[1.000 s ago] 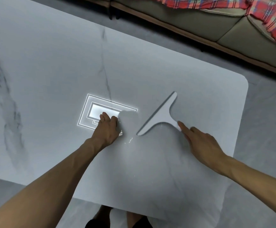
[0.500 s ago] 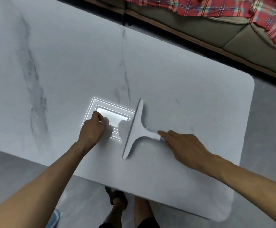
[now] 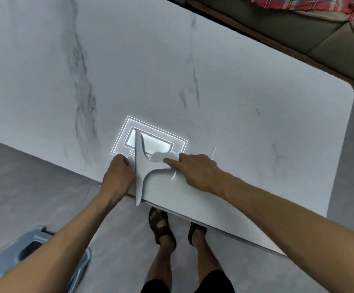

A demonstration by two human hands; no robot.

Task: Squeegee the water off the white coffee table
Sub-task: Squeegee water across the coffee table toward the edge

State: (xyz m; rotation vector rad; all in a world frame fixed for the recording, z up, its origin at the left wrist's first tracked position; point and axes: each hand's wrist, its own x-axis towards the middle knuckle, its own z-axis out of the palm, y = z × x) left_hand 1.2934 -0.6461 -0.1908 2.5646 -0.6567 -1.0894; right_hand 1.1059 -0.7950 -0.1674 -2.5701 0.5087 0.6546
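The white squeegee (image 3: 140, 166) lies between both hands on the marbled surface (image 3: 245, 115): right hand (image 3: 197, 169) fingers (image 3: 169, 160) hold its handle, left hand (image 3: 119, 176) curled just beside the blade, which overhangs the near edge.

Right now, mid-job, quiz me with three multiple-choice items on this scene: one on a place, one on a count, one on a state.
1. Where does the near end of the white T-shaped squeegee lie?
A. Out past the near edge of the white marble-look coffee table
B. At the table's far edge
C. On the sofa

2. How many sandalled feet show below the table edge?
A. One
B. Two
C. None

3. What is the right hand doing?
A. Hanging clear of the table
B. Resting on the squeegee's handle
C. Holding a cloth

Answers: 1 A, the blade tip overhangs the floor; 2 B, the left foot and the right foot both show; 3 B, its fingers lie on the handle, while the left hand sits beside the blade.
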